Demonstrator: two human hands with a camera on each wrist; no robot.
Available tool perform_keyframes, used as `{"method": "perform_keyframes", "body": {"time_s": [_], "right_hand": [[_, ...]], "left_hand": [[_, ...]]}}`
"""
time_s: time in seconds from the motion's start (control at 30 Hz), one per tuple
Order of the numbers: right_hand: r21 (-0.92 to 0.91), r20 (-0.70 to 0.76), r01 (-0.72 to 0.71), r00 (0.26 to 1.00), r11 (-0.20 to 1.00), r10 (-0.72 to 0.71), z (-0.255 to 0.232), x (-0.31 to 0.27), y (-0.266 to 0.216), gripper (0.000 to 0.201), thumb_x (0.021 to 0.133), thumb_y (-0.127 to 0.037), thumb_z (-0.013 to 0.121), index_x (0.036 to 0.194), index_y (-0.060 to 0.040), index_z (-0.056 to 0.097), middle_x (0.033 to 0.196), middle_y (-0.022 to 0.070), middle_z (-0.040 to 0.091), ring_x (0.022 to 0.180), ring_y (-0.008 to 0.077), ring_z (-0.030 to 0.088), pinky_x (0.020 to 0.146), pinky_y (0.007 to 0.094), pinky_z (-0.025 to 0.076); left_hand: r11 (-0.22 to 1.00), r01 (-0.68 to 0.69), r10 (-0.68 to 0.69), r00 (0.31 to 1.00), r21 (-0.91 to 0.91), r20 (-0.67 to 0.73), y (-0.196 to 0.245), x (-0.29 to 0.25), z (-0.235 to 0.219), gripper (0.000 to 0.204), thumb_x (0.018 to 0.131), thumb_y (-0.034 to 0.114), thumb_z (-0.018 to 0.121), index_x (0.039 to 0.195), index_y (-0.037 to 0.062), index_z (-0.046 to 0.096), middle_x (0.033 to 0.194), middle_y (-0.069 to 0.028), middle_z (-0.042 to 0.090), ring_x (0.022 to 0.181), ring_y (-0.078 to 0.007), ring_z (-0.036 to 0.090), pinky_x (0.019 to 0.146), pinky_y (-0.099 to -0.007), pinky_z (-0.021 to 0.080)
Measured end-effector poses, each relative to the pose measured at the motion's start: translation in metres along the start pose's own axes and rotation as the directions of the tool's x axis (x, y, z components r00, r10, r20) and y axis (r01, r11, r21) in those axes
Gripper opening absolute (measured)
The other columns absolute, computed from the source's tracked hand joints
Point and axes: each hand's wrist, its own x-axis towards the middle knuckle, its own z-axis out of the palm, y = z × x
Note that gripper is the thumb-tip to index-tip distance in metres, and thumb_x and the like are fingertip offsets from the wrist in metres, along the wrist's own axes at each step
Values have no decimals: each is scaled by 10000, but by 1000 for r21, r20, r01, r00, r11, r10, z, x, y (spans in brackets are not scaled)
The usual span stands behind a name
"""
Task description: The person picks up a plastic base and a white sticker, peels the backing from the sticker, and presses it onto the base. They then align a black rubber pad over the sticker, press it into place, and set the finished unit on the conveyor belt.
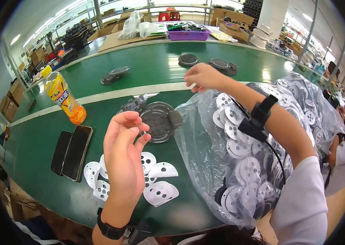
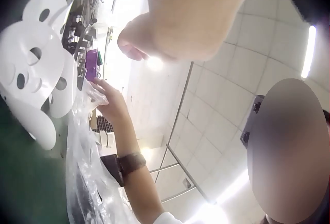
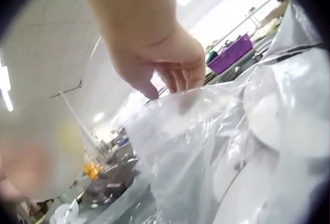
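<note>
My left hand [image 1: 125,159] is raised over a group of thin white round pieces with holes [image 1: 160,192], its fingers loosely bent and nothing visible between them. Just beyond its fingertips lies a black round part [image 1: 156,122] with a ribbed face. My right hand [image 1: 205,77] reaches forward above the far edge of a large clear plastic bag [image 1: 197,134]. In the right wrist view, the thumb and fingers stand apart, and the fingertips overlap the bag's upper edge. Inside the bag are many more white holed discs [image 1: 250,169].
On the left stand a bottle of orange drink [image 1: 64,98] and two phones [image 1: 76,153]. Black round parts [image 1: 188,60] lie on the green belt [image 1: 148,65] beyond the table. A purple basket [image 1: 188,35] sits farther back. Another person's sleeve [image 1: 343,167] shows at right.
</note>
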Motion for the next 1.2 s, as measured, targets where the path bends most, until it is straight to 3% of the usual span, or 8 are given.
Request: {"method": "perform_keyframes", "body": {"time_s": [0.2,0.63,0.8,0.93,1.0,1.07,1.13,1.2], "right_hand": [[-447,152,348,937,824,-314,67,-18,-29,501,645,-379,708,939,15,614,783,108,618,765,238,604,684,312,469],[-67,44,469,883,881,-467,29,-85,-64,223,666,-116,692,815,11,584,732,34,532,683,119,515,583,255,421],[-113,-21,817,567,565,-824,24,-121,-64,192,652,-11,662,827,-33,588,843,49,561,780,143,537,684,261,421],[-491,-151,802,307,341,-940,28,-129,-59,294,635,-36,683,906,-50,571,922,59,577,815,156,542,702,263,427],[-464,-276,780,323,420,-905,24,-133,-57,353,633,-61,697,955,-48,553,913,50,583,806,148,551,706,266,431],[-338,-184,583,729,739,-659,6,-144,-45,391,645,-88,700,997,-49,534,923,37,591,801,146,565,738,276,436],[-366,-81,542,791,756,-606,7,-150,-32,333,677,-109,684,975,-50,550,896,49,607,760,165,584,712,290,452],[-261,397,517,827,815,-398,16,-164,-18,221,703,-99,626,896,-10,564,802,103,601,693,217,589,660,318,464]], "left_hand": [[1000,1,-2,999,6,43,-1,0,1,198,785,125,474,963,42,491,894,-29,466,836,-112,479,754,-273,391],[990,-104,111,991,98,-75,-5,3,-3,227,839,203,463,1010,55,479,937,-40,489,838,-112,470,734,-278,378],[939,319,-316,948,-124,43,-4,-1,5,378,889,356,376,1074,43,483,967,-115,565,845,-209,522,673,-316,414],[695,676,-514,705,-245,488,-11,-7,12,452,902,404,386,1125,20,471,1022,-127,569,863,-244,562,733,-382,466],[930,360,-338,917,-72,213,-6,-11,17,390,905,320,422,1155,23,463,1065,-119,562,947,-230,555,816,-385,453],[958,226,-193,963,-176,188,-7,-4,14,337,901,247,450,1129,2,489,1086,-103,557,987,-198,541,877,-356,421],[986,148,-139,983,-74,122,-7,-2,14,326,888,218,484,1094,-35,502,1009,-91,581,930,-160,558,812,-328,465],[989,146,-143,984,-28,109,-11,-3,10,311,886,207,484,1093,-25,508,1036,-95,573,952,-162,550,837,-329,445]]}}
